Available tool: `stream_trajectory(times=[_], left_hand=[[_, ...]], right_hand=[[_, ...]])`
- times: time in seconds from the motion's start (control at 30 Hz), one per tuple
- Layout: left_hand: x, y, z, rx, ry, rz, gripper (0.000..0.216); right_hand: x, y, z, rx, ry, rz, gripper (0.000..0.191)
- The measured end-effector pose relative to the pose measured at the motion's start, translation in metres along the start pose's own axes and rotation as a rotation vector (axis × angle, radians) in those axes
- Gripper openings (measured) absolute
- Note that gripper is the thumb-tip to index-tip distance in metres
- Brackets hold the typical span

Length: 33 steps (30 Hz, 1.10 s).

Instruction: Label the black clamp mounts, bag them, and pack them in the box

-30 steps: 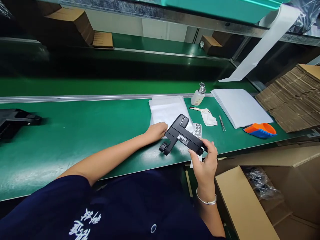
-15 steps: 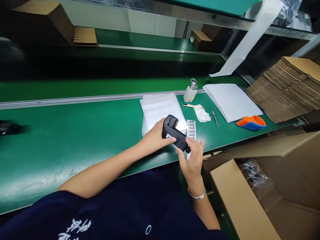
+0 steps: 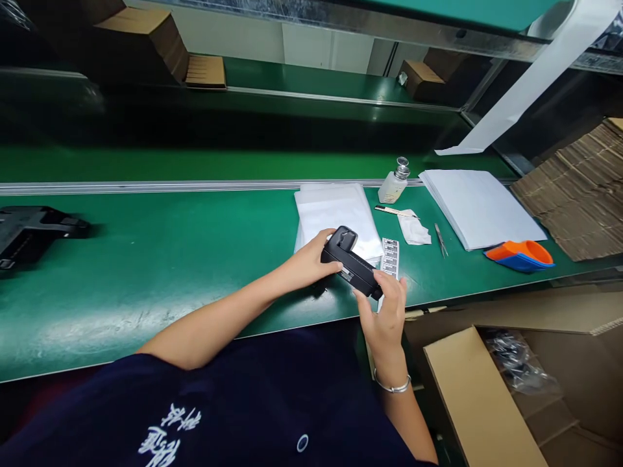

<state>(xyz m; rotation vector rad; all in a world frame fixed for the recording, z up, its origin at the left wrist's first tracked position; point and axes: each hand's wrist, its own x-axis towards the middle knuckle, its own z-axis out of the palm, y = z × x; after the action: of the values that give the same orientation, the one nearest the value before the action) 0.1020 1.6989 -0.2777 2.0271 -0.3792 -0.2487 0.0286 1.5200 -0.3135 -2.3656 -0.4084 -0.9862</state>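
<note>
A black plastic part with a small white label is held just above the green bench, near its front edge. My left hand grips its far end, fingers curled round it. My right hand holds its near end between thumb and fingers. Behind the part lie a stack of white bags and a strip of small labels.
A glass bottle, a white cloth, tweezers, a stack of white sheets and an orange-and-blue object sit to the right. Another black part lies far left. Open cardboard boxes stand at lower right.
A second ago my left hand rested on the white bags while my right hand alone held the part up. Both hands now grip it, lower and closer to the bench.
</note>
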Motion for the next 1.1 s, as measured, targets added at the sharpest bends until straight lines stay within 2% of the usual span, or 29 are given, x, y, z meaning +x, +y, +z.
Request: stream_trajectory(times=[0.13, 0.2, 0.27, 0.33, 0.43, 0.5, 0.57, 0.67, 0.8, 1.1], left_hand=[[-0.002, -0.003, -0.002, 0.059, 0.042, -0.015, 0.085], [0.001, -0.008, -0.007, 0.058, 0.005, -0.027, 0.083], [0.007, -0.018, -0.012, 0.019, -0.072, -0.024, 0.076], [0.015, -0.029, -0.013, 0.069, -0.094, 0.008, 0.063], [0.023, -0.044, -0.001, 0.451, -0.067, 0.128, 0.043], [0.024, -0.053, 0.011, 0.716, -0.136, 0.194, 0.033], [0.023, -0.058, 0.021, 0.839, -0.213, 0.239, 0.03], [0.022, -0.061, 0.022, 0.854, -0.243, 0.261, 0.034], [0.029, -0.06, 0.008, 0.828, -0.249, 0.228, 0.031], [0.049, -0.056, -0.021, 0.654, -0.183, 0.019, 0.023]], right_hand=[[-0.001, 0.0, 0.001, -0.007, -0.022, -0.008, 0.042], [-0.003, 0.005, 0.0, 0.02, -0.035, 0.013, 0.042], [-0.006, 0.013, -0.003, 0.074, -0.022, 0.109, 0.043], [-0.009, 0.023, -0.007, 0.143, 0.025, 0.272, 0.045], [-0.011, 0.035, -0.017, 0.174, 0.137, 0.504, 0.049], [-0.01, 0.04, -0.024, 0.139, 0.2, 0.576, 0.052], [-0.009, 0.042, -0.029, 0.129, 0.234, 0.598, 0.054], [-0.01, 0.043, -0.033, 0.176, 0.241, 0.613, 0.056], [-0.013, 0.043, -0.031, 0.184, 0.224, 0.637, 0.057], [-0.012, 0.04, -0.03, 0.189, 0.221, 0.641, 0.057]])
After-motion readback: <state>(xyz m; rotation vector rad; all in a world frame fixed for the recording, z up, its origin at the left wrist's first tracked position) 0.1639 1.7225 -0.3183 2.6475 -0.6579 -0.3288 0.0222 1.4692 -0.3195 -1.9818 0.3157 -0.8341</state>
